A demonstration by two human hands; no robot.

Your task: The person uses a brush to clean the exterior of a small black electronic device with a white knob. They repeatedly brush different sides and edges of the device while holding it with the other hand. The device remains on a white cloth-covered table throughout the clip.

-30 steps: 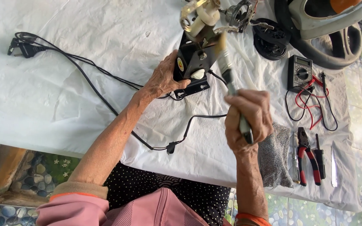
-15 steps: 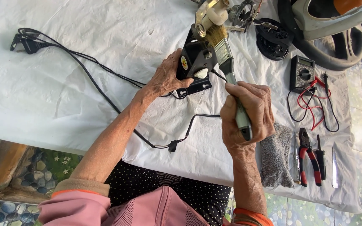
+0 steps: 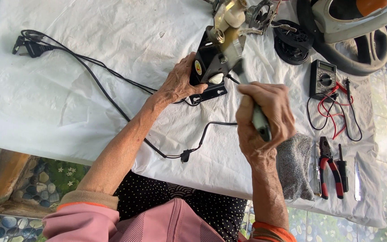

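My left hand point(image 3: 178, 82) grips the side of a black boxy device point(image 3: 209, 67) that stands on the white cloth. A cream and brass mechanism point(image 3: 227, 20) rises from its far end. My right hand point(image 3: 264, 117) is closed around the grey handle of a brush point(image 3: 260, 121). The brush's blurred head reaches up against the device's right side. A black power cord point(image 3: 90, 71) runs from the device across the cloth to a plug point(image 3: 27, 46) at the far left.
A multimeter point(image 3: 322, 79) with red and black leads point(image 3: 337, 118) lies to the right. Red-handled pliers point(image 3: 326, 166), a screwdriver point(image 3: 342, 168), a thin blade point(image 3: 358, 174) and a grey cloth point(image 3: 293, 165) lie near the table's front right edge. A fan housing point(image 3: 359, 27) and black round part point(image 3: 293, 41) sit at the back.
My right hand has swept the brush along the device's right side, its head moving a little. My left hand keeps its hold on the black device.
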